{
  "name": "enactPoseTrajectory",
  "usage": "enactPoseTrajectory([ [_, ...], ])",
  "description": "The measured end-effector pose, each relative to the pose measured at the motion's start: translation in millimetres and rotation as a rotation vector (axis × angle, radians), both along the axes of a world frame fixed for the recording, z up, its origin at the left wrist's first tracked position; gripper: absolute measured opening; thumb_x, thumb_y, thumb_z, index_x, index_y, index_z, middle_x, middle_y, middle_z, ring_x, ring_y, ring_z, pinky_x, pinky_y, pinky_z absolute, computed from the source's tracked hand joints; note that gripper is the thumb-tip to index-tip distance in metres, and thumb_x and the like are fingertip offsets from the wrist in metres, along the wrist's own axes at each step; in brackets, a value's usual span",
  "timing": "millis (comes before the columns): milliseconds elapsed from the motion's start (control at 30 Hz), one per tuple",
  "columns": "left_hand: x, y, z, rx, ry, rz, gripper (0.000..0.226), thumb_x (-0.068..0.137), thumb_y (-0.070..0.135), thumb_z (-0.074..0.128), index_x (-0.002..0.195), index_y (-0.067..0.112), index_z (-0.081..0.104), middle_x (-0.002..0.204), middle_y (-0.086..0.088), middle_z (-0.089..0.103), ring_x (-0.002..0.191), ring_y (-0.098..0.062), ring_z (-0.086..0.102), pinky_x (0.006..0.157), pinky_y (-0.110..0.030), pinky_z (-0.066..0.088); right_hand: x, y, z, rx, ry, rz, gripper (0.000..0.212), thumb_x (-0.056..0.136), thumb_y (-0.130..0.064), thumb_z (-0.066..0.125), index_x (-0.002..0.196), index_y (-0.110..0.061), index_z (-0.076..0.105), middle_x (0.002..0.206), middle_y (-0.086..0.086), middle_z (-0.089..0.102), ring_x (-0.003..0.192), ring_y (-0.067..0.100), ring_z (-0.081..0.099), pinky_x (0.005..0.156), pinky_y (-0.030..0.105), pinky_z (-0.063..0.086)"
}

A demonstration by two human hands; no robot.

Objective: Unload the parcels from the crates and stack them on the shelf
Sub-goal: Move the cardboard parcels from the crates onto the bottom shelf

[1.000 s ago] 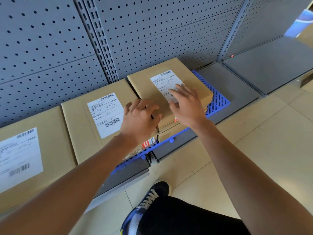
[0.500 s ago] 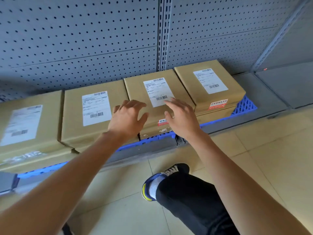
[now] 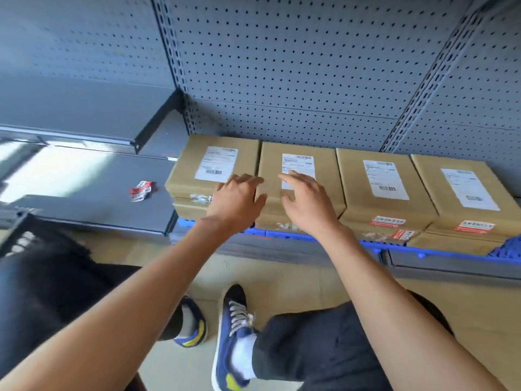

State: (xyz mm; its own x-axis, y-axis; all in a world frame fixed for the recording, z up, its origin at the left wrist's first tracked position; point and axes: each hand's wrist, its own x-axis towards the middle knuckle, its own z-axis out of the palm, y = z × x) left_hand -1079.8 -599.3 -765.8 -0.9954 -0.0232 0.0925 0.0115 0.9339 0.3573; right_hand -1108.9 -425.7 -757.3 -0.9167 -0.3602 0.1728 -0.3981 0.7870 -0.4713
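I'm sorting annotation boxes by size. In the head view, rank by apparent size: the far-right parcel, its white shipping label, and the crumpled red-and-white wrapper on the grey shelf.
1. far-right parcel
2. white shipping label
3. crumpled red-and-white wrapper

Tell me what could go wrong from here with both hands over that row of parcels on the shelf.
Both the left hand and the right hand are open above the second parcel, neither has a grip, so a careless pull back could drag it off the front edge. The parcels sit stacked on a blue pallet; a nudge could skew the row. The crumpled wrapper on the grey shelf may get buried by later parcels.
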Motion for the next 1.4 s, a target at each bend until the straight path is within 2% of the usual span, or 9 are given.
enactPoseTrajectory([
  [100, 18, -42, 3, -0.019, 0.009, 0.089, 0.043, 0.099, 0.039, 0.056, 0.140, 0.026, 0.057, 0.140, 0.001, 0.059, 0.130, -0.026, 0.049, 0.103, -0.044, 0.043, -4, -43, 5, 0.017, -0.001, 0.098, 0.045, 0.099, -0.019, 0.055, 0.144, -0.017, 0.054, 0.147, 0.003, 0.053, 0.139, 0.023, 0.042, 0.111, 0.033, 0.030],
  [267, 50, -113, 13, -0.052, 0.008, 0.257, 0.043, 0.098, 0.039, 0.057, 0.138, 0.025, 0.059, 0.137, -0.001, 0.062, 0.125, -0.029, 0.053, 0.103, -0.047, 0.044, -4, -120, 14, 0.021, -0.004, 0.244, 0.048, 0.101, -0.022, 0.051, 0.149, -0.019, 0.048, 0.152, 0.003, 0.048, 0.142, 0.023, 0.039, 0.116, 0.041, 0.034],
  [433, 87, -172, 22, -0.064, -0.004, 0.393, 0.043, 0.100, 0.041, 0.053, 0.141, 0.028, 0.057, 0.138, 0.004, 0.060, 0.127, -0.025, 0.051, 0.103, -0.045, 0.044, 14, -192, 18, 0.062, -0.002, 0.417, 0.048, 0.101, -0.012, 0.048, 0.148, -0.018, 0.048, 0.149, 0.002, 0.049, 0.140, 0.025, 0.038, 0.109, 0.038, 0.033],
  [667, 152, -249, 17, -0.044, -0.023, 0.559, 0.045, 0.099, 0.044, 0.055, 0.141, 0.030, 0.056, 0.142, 0.004, 0.058, 0.132, -0.024, 0.048, 0.105, -0.045, 0.043, 47, -298, 14, 0.146, 0.017, 0.612, 0.051, 0.102, -0.005, 0.040, 0.151, -0.019, 0.043, 0.152, 0.007, 0.045, 0.138, 0.030, 0.039, 0.110, 0.046, 0.036],
  [867, 214, -318, 12, -0.008, -0.009, 0.704, 0.042, 0.096, 0.041, 0.057, 0.135, 0.026, 0.061, 0.135, 0.000, 0.062, 0.127, -0.026, 0.052, 0.102, -0.047, 0.046, 94, -397, 12, 0.204, 0.005, 0.784, 0.052, 0.105, -0.010, 0.035, 0.156, -0.022, 0.035, 0.162, 0.007, 0.031, 0.147, 0.028, 0.027, 0.116, 0.042, 0.029],
  [967, 252, -349, 9, 0.010, -0.006, 0.792, 0.042, 0.097, 0.040, 0.056, 0.137, 0.025, 0.060, 0.134, -0.001, 0.063, 0.124, -0.027, 0.053, 0.099, -0.045, 0.048, 124, -444, 10, 0.216, -0.027, 0.862, 0.053, 0.105, -0.013, 0.035, 0.156, -0.025, 0.033, 0.163, 0.004, 0.029, 0.150, 0.026, 0.023, 0.120, 0.046, 0.026],
  [1100, 303, -387, 3, 0.024, -0.011, 0.915, 0.040, 0.099, 0.041, 0.054, 0.137, 0.026, 0.060, 0.136, -0.001, 0.062, 0.123, -0.026, 0.055, 0.096, -0.044, 0.051, 164, -501, 5, 0.239, -0.085, 0.980, 0.052, 0.104, -0.015, 0.037, 0.155, -0.023, 0.033, 0.162, 0.003, 0.031, 0.149, 0.026, 0.025, 0.122, 0.043, 0.024],
  [1200, 329, -411, -6, 0.028, -0.026, 0.984, 0.041, 0.100, 0.040, 0.055, 0.138, 0.025, 0.060, 0.140, 0.000, 0.061, 0.126, -0.026, 0.055, 0.097, -0.048, 0.052, 181, -535, -6, 0.270, -0.111, 1.041, 0.053, 0.103, -0.016, 0.039, 0.156, -0.022, 0.033, 0.161, 0.003, 0.032, 0.147, 0.028, 0.027, 0.121, 0.047, 0.026],
  [1400, 348, -461, -42, 0.119, -0.036, 1.092, 0.042, 0.099, 0.042, 0.054, 0.136, 0.024, 0.061, 0.126, 0.001, 0.066, 0.116, -0.025, 0.057, 0.092, -0.048, 0.054, 184, -591, -42, 0.396, -0.143, 1.079, 0.055, 0.103, -0.022, 0.043, 0.157, -0.024, 0.030, 0.161, 0.002, 0.031, 0.145, 0.028, 0.029, 0.118, 0.047, 0.028],
])
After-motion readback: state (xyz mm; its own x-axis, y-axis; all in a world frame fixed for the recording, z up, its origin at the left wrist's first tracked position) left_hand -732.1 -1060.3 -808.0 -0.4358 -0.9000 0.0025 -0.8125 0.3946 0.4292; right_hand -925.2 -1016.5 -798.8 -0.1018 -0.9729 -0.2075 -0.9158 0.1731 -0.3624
